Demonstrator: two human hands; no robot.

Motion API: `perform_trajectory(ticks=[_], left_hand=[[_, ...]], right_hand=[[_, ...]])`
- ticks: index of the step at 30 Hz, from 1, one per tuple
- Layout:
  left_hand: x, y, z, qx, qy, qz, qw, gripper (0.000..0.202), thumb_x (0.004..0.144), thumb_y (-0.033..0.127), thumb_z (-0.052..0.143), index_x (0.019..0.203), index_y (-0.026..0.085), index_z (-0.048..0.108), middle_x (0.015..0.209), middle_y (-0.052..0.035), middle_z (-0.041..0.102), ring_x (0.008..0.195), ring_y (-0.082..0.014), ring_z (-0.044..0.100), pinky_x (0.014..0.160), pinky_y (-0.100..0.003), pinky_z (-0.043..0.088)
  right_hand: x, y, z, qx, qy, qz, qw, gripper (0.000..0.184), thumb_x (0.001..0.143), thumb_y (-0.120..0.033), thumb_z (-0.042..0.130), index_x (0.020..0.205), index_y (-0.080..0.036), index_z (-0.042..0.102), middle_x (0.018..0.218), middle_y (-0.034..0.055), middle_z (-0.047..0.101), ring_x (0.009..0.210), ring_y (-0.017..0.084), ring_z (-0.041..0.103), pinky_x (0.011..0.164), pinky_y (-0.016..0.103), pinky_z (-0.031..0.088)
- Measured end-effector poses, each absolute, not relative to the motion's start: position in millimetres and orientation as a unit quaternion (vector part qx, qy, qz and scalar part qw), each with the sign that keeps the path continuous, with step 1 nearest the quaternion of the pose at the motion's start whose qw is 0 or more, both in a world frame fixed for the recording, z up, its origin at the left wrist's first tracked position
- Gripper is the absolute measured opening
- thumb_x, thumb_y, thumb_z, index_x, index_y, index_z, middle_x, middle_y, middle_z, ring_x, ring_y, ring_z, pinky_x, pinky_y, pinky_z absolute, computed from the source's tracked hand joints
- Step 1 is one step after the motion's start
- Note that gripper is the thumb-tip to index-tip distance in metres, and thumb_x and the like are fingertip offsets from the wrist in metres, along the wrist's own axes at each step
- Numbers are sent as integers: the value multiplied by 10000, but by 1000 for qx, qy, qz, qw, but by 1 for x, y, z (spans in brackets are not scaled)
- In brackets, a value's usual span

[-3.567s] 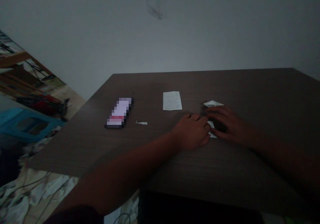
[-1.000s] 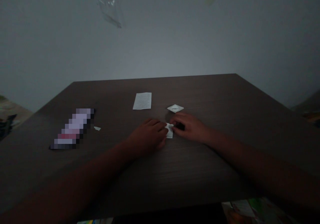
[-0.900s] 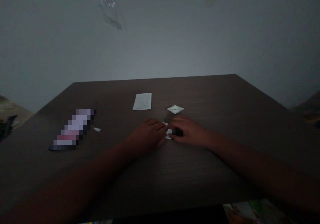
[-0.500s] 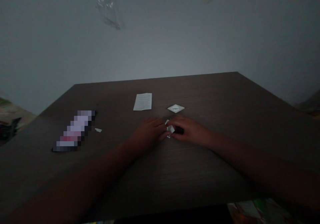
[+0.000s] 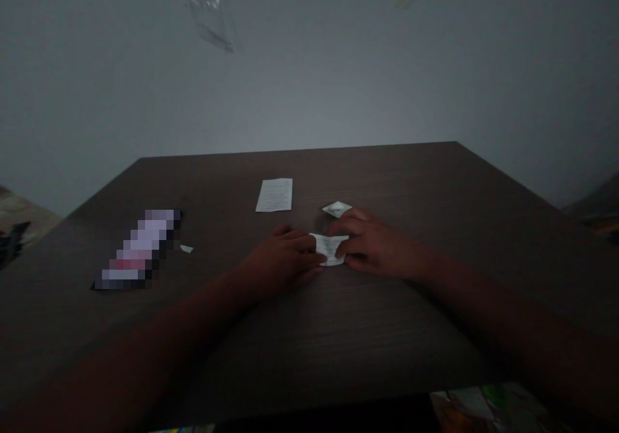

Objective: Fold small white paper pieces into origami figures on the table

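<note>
Here are both hands, meeting over the middle of the desk point(image 5: 290, 342), with a small piece of printed paper point(image 5: 330, 250) lying right between the two sets of fingers! The left hand point(image 5: 283, 259) has its fingers bent and close together, holding the paper at its left end, the lower ones reaching across the near corner. Opposite, the right hand point(image 5: 377, 242) shows its fingers loosely parted, tips on the paper's right end, though whether they truly pinch it I cannot tell. And look at that paper: it's bowed, its near edge curving between the fingertips! Just beyond the right fingers sits a diamond-shaped fold point(image 5: 336, 209), partly covered from view by a fingertip; touching or apart, too close to call. Past the left fingers, farther up the desk, a printed sheet point(image 5: 275, 195) lies flat. Out to the left of the left fingers, well apart, there's a tiny white scrap point(image 5: 186, 248), and just beyond that a phone point(image 5: 138, 252), lying at a slant with its lit screen blurred. High above the fingers, a clear plastic bag point(image 5: 210, 10) hangs against the pale wall point(image 5: 309, 84).
</note>
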State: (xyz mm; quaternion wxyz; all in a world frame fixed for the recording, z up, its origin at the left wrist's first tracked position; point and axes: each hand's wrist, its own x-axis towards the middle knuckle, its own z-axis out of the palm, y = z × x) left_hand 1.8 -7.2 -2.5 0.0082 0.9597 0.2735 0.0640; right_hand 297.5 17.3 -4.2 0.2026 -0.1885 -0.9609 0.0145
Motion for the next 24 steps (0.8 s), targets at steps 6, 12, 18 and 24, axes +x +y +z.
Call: perform_trajectory(ticks=[6, 12, 18, 24], left_hand=[[2, -8, -7, 960, 271, 63, -9, 224, 1187, 314, 676, 1098, 237, 866, 1132, -55, 819, 1123, -280, 748, 1055, -439, 510], [5, -12, -5, 948, 290, 90, 97, 165, 1156, 227, 692, 1070, 234, 832, 1109, -26, 805, 1055, -214, 745, 1013, -310, 531], [5, -10, -3, 942, 301, 92, 116, 132, 1133, 221, 722, 1058, 233, 829, 1117, -19, 824, 1078, -209, 753, 1043, -315, 515], [7, -12, -3, 941, 307, 96, 104, 154, 1139, 289, 736, 1028, 242, 832, 1101, -20, 834, 1096, -244, 763, 1058, -405, 488]], right_hand=[[293, 19, -6, -157, -955, 170, 183, 183, 1141, -169, 636, 1135, -209, 815, 1130, 84, 852, 1089, 261, 755, 1058, 484, 604], [286, 15, -17, -221, -933, 201, 200, 152, 1141, -179, 657, 1078, -216, 790, 1052, 80, 797, 1058, 264, 737, 1023, 469, 603], [284, 11, -26, -275, -913, 174, 248, 110, 1146, -232, 703, 1080, -228, 791, 1220, 112, 775, 1232, 291, 703, 1135, 510, 571], [286, 10, -31, -303, -909, 136, 251, 95, 1135, -254, 721, 1082, -225, 795, 1371, 148, 750, 1386, 342, 656, 1195, 580, 562]])
